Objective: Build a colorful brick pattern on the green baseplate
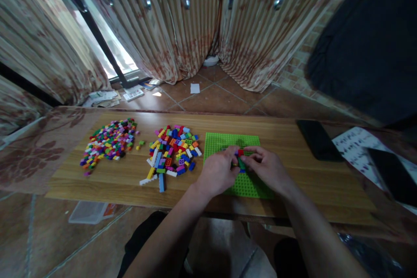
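Note:
A light green studded baseplate [252,189] lies on the wooden table, and both hands are over it. Between my fingers is a small cluster of building bricks [241,163], with red on top, green in the middle and blue at the bottom. My left hand [220,171] is closed against the cluster's left side, its fingertips partly hidden. My right hand [265,165] pinches the cluster from the right with thumb and fingers. Whether the cluster is pressed onto the baseplate or held just above it I cannot tell.
Left of the baseplate lies a pile of larger mixed bricks [174,152]. Farther left is a heap of small bricks [110,141]. A black tablet-like slab [319,140] and a printed sheet [355,147] with a dark phone-like object [394,176] lie at right. Below sits a clear plastic box [86,212].

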`<action>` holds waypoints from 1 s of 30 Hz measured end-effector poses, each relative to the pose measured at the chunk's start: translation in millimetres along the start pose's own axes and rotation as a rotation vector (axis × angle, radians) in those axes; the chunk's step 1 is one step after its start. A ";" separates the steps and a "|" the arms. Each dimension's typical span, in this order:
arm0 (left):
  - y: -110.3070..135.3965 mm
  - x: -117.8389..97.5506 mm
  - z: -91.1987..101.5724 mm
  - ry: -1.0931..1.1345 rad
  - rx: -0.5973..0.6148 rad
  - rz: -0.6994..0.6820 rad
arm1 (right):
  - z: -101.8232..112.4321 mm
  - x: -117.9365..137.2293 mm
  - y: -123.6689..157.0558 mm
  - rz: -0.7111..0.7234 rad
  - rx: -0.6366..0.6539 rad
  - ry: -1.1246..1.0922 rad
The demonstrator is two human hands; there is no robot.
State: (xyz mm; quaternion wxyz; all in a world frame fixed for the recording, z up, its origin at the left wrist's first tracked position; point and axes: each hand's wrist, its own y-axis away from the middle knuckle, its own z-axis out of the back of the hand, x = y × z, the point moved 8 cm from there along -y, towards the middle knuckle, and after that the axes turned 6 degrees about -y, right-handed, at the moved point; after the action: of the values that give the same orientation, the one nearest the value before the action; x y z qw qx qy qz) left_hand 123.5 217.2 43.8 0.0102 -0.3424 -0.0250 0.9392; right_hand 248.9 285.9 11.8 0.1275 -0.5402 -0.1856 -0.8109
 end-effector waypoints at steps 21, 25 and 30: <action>-1.4 0.8 -5.0 0.040 -0.007 -0.023 | 0.9 -3.6 0.7 -0.082 0.012 -0.088; -1.9 2.0 -3.1 0.087 -0.016 -0.032 | -1.0 -4.3 2.5 -0.120 0.005 -0.145; -2.6 1.6 3.3 0.114 -0.034 -0.034 | -3.4 -6.4 4.8 -0.146 -0.001 -0.190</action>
State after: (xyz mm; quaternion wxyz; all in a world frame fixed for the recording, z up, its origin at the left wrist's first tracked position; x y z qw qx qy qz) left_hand 120.1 219.7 45.5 0.0219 -0.3952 -0.0462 0.9172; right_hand 250.5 280.2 5.5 0.0499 -0.5998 -0.2354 -0.7631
